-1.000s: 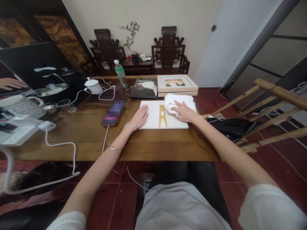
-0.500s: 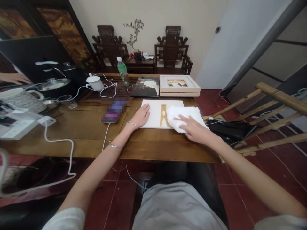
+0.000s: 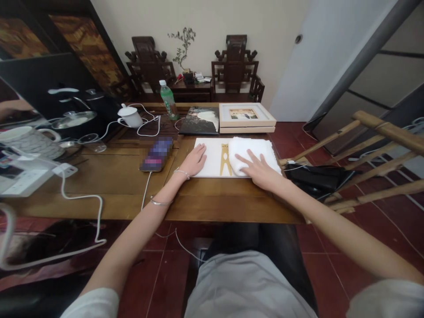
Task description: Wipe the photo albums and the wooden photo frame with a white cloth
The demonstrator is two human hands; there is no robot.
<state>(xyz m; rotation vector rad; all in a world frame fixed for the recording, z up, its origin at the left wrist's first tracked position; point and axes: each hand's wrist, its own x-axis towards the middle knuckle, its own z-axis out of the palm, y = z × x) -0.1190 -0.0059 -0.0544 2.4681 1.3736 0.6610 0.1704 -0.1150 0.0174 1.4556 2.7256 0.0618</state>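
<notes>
A white board point(image 3: 208, 163) with a tan cat figure point(image 3: 225, 160) lies flat on the wooden table. My left hand point(image 3: 195, 160) rests on the board's left part, open, its fingers stretched out. On the right part of the board is a folded white towel point(image 3: 265, 150), which hides that end. My right hand point(image 3: 260, 170) lies on top of the towel with its fingers spread, pressing on it; the thumb side is partly hidden.
Behind the board are framed pictures point(image 3: 247, 128), a dark picture panel point(image 3: 199, 120) and a green-labelled bottle point(image 3: 168, 99). Left lie a phone point(image 3: 155, 154), a lidded cup point(image 3: 130, 116) and a power strip point(image 3: 29, 181). Another person's hand point(image 3: 15, 108) shows far left. A wooden rack point(image 3: 380, 128) stands right.
My right hand and the towel have moved a little away from me and to the left across the board. My left hand has stayed in place.
</notes>
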